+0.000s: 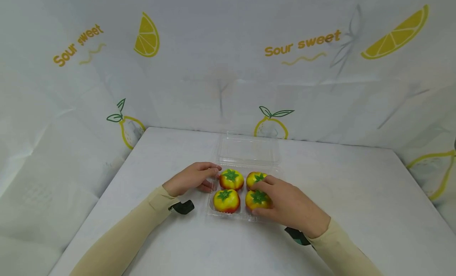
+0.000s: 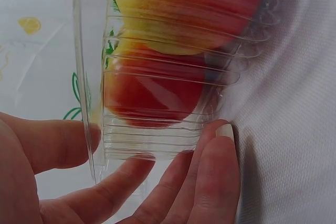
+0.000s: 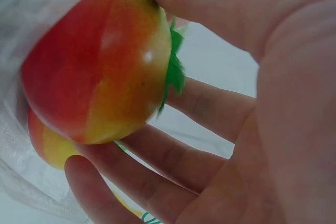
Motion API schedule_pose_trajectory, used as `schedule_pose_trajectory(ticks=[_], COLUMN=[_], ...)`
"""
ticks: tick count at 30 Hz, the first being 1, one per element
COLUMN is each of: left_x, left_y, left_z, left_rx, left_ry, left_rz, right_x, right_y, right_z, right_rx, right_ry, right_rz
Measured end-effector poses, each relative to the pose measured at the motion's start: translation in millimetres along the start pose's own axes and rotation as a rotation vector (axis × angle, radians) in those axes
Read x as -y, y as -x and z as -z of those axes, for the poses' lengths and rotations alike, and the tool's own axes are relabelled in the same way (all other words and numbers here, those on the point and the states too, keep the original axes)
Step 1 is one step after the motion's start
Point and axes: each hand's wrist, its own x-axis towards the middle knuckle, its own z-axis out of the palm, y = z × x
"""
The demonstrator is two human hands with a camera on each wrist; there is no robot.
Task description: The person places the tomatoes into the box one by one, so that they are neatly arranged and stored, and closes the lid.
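Note:
A clear plastic clamshell box (image 1: 228, 216) lies on the table with its lid (image 1: 248, 149) folded back, away from me. Several yellow-and-red, tomato-like fruits with green leafy tops sit in it in two rows. My left hand (image 1: 199, 176) holds the box's left side, thumb at the rim and fingertips against the ribbed wall (image 2: 152, 142). With thumb and fingers spread around it, my right hand (image 1: 288, 200) grips the near right fruit (image 3: 100, 61). That hand partly covers the far right fruit (image 1: 253, 177). On the left side are a far fruit (image 1: 231, 180) and a near fruit (image 1: 226, 201).
The white table (image 1: 171, 244) extends around the box on all sides. White cloth walls (image 1: 213, 42) printed with lemons stand behind it and at both sides. A dark strap piece (image 1: 182, 207) hangs at my left wrist, another (image 1: 297, 236) at my right.

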Motion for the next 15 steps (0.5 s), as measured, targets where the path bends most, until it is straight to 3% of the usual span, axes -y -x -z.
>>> schedule_pose_trajectory(ticks=[11,15], left_x=[-2.1,-2.5], left_y=[2.5,2.6], left_z=[-0.3,0.0], left_rx=[-0.005,0.001], left_ry=[-0.002,-0.002], left_rz=[0.005,0.001], right_x=[-0.1,-3.0], right_y=[0.6,2.2], right_z=[-0.2,6.6], right_rx=[0.019,-0.013], right_ry=[-0.007,0.001], right_rz=[-0.012,0.01])
